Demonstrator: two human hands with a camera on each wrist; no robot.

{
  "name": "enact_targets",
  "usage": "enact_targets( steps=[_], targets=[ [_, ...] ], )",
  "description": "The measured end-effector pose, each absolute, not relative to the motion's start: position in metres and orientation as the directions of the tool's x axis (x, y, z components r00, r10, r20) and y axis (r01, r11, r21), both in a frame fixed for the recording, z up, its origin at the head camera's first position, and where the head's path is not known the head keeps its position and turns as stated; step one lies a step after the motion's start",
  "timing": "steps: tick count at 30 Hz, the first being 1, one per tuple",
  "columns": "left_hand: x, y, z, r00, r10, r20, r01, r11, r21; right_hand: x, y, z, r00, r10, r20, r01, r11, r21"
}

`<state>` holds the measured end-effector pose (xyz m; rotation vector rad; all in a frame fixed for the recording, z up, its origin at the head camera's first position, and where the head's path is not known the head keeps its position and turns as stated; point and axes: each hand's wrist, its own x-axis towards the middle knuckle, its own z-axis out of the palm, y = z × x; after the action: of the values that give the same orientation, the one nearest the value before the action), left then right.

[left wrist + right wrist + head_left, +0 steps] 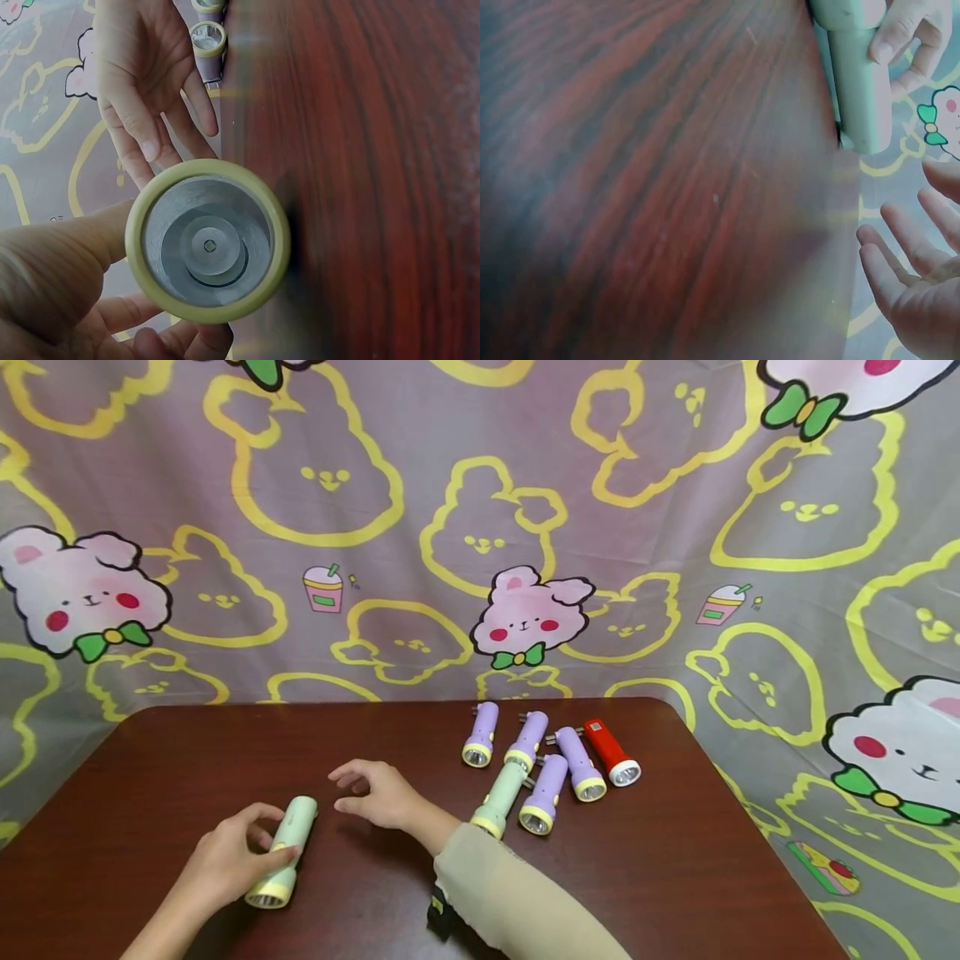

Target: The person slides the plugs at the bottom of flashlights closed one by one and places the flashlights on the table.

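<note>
My left hand (227, 857) grips a pale green flashlight (298, 823) near the table's left side, thumb across its body and fingers round the far side. Its yellow-rimmed lens (210, 244) faces the left wrist camera. To the right of it, my right hand (380, 795) hovers with loosely bent, spread fingers and nothing in them. In the right wrist view the fingers (904, 236) of that hand point toward the green flashlight (861, 90). A second green flashlight (501, 797) lies beyond my right forearm, its lens end partly behind the sleeve.
Several purple flashlights (553, 785) with yellow rims lie on the dark wooden table (645, 877) at the right, some with plug prongs showing. A red flashlight (606, 743) with a white head lies beside them. A patterned curtain (420, 552) hangs behind the table.
</note>
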<state>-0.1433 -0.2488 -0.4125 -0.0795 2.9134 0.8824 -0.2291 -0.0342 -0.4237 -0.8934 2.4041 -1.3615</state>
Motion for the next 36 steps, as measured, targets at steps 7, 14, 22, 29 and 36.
enact_targets(
  steps=[7,14,22,29,36],
  targets=[
    [-0.145,-0.247,-0.413,-0.993,-0.027,-0.117,-0.087,0.833,0.547,-0.228,-0.024,-0.419,-0.796,-0.590,0.133,-0.392,0.335,-0.857],
    [-0.145,-0.248,-0.413,-0.993,-0.023,-0.116,-0.084,0.832,0.548,-0.226,-0.010,-0.412,-0.808,-0.570,0.151,-0.413,0.365,-0.834],
    [-0.145,-0.248,-0.414,-0.993,-0.021,-0.118,-0.083,0.829,0.553,-0.222,0.000,-0.408,-0.831,-0.536,0.153,-0.402,0.387,-0.830],
    [-0.143,-0.247,-0.414,-0.993,-0.012,-0.121,-0.077,0.830,0.553,-0.217,0.010,-0.401,-0.833,-0.533,0.149,-0.426,0.445,-0.788],
    [-0.143,-0.246,-0.412,-0.994,-0.010,-0.110,-0.069,0.834,0.548,-0.214,0.025,-0.399,-0.827,-0.536,0.168,-0.454,0.460,-0.763]
  ],
)
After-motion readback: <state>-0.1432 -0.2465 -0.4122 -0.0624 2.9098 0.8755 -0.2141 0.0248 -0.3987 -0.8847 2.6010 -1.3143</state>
